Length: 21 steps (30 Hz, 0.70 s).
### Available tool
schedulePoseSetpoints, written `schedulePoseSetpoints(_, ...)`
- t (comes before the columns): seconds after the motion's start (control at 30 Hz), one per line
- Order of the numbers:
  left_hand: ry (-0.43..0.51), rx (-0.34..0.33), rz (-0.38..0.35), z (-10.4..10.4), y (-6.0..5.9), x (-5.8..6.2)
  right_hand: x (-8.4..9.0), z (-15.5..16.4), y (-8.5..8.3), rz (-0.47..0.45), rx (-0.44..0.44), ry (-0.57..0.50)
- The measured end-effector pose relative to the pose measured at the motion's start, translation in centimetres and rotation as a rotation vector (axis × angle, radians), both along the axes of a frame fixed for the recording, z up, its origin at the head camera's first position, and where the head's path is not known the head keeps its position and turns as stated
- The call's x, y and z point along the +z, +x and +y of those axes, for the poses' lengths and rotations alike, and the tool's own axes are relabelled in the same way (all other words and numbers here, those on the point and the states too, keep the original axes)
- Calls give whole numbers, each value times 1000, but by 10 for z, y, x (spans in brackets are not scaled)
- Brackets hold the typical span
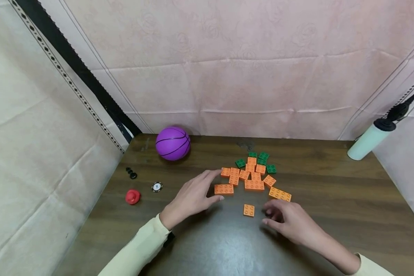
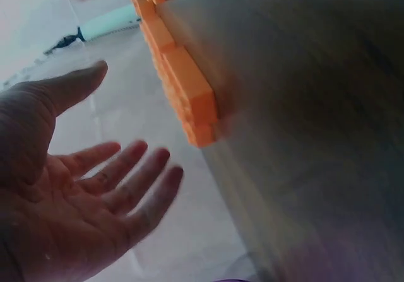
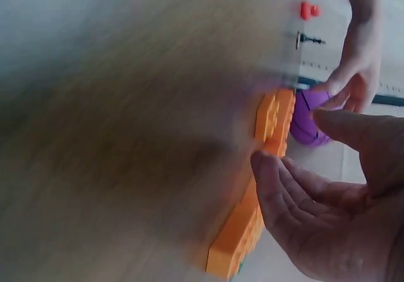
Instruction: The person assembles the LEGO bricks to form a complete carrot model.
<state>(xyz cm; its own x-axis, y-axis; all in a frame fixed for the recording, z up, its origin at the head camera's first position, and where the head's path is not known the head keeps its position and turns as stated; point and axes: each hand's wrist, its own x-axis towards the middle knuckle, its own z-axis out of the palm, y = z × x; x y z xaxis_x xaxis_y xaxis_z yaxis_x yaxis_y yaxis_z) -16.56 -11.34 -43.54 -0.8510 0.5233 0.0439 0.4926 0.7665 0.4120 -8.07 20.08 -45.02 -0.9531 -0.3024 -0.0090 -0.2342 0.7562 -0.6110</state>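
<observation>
Several orange toy building bricks (image 1: 254,186) lie spread in the middle of the dark wooden table, with some green bricks (image 1: 271,169) behind them. Left of the cluster is my left hand (image 1: 194,195), its fingers spread and extended beside an orange brick (image 1: 224,189); in the left wrist view its palm holds nothing. My right hand (image 1: 291,222) hovers with fingers loosely bent and thumb apart, holding nothing. Near it are a single square orange brick (image 1: 248,210) and a longer, lighter orange brick (image 1: 280,194). The right wrist view shows a gap between thumb and fingers.
A purple ball (image 1: 173,143) stands at the back left. Farther left on the table are a black chess piece (image 1: 133,175), a black-and-white poker chip (image 1: 156,186) and a small red object (image 1: 132,196). A mint-green cylinder with a black top (image 1: 369,143) stands at the back right edge.
</observation>
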Motion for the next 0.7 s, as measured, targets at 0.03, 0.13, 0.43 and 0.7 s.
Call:
schedulePoseSetpoints(0.03, 6, -1, -25, 0, -4, -1, 0, -3, -1, -32, 19, -10)
schedulePoseSetpoints(0.13, 28, -11, -95, -3, -17, -4, -1, -11, -5, -88, 57, -34)
schedulePoseSetpoints(0.43, 49, -79, -189, -9, -43, -12, -4, -27, -16, -142, 1, 7)
schedulePoseSetpoints(0.7, -3, -100, -216, -4, -46, -14, -14, -36, -26, -130, -4, 66)
